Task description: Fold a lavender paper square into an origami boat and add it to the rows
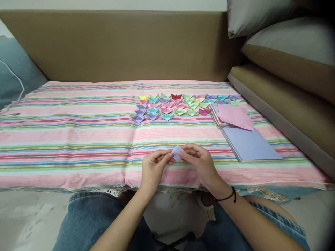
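Note:
A small lilac piece of folded paper [177, 153], diamond-shaped from here, is held up between my two hands above the front part of the striped cloth. My left hand [155, 166] pinches its left corner between thumb and fingers. On the opposite corner, the thumb and fingers of my right hand [202, 161] are closed, with the thumb lying over the front face. Beyond the hands, several folded paper boats [167, 109] in many colours stand in rows on the cloth.
A pink-and-white striped cloth [65, 139] covers the low surface. To the right lie a stack of lilac paper sheets [253, 144] and a stack topped by a pink sheet [235, 116]. Brown cushions [285, 101] border the right side; a brown backrest [131, 45] stands behind.

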### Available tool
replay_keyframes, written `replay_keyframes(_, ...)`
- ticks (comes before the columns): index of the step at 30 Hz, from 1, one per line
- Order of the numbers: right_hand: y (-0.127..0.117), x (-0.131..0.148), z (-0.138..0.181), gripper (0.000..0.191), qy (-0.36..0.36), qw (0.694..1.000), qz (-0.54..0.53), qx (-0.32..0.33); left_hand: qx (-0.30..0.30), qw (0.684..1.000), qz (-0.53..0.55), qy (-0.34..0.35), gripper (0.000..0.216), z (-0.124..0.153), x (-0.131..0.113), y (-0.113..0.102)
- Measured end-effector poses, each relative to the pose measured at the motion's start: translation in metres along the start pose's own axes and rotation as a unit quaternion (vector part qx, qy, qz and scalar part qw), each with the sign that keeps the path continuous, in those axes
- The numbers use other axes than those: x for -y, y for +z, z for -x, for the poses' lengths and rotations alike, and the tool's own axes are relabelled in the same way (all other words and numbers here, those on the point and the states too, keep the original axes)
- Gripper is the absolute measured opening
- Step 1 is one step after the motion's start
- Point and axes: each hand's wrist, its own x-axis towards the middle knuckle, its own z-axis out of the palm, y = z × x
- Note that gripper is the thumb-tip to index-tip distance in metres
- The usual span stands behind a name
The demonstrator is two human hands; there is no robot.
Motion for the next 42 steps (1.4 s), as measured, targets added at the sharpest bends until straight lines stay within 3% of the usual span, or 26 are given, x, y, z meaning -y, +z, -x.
replay_keyframes(8, -0.0021, -0.0029, -0.0010, 0.024, -0.011, 0.999, 0.039, 0.014, -0.005, 0.999, -0.038, 0.018, 0.010, -0.0001, 0.0001, -0.0004)
replay_keyframes(24, 0.0019, -0.0047, 0.0003, 0.013, -0.045, 0.993, 0.106, 0.014, 0.028, 0.992, -0.122, -0.006, 0.015, 0.0036, 0.0053, 0.0027)
replay_keyframes(33, -0.0026, -0.0005, -0.0055, 0.019, -0.030, 0.995, 0.097, 0.004, 0.004, 0.997, -0.070, -0.034, 0.015, -0.0029, -0.0004, 0.0017)
replay_keyframes(40, -0.0053, -0.0009, -0.0062, 0.020, -0.040, 0.994, 0.101, -0.002, 0.033, 0.996, -0.057, -0.059, 0.021, -0.0035, -0.0013, 0.0003)
replay_keyframes(42, -0.0064, -0.0005, -0.0059, 0.024, -0.033, 0.994, 0.101, -0.003, 0.067, 0.993, -0.075, -0.064, 0.023, -0.0033, -0.0010, -0.0007)
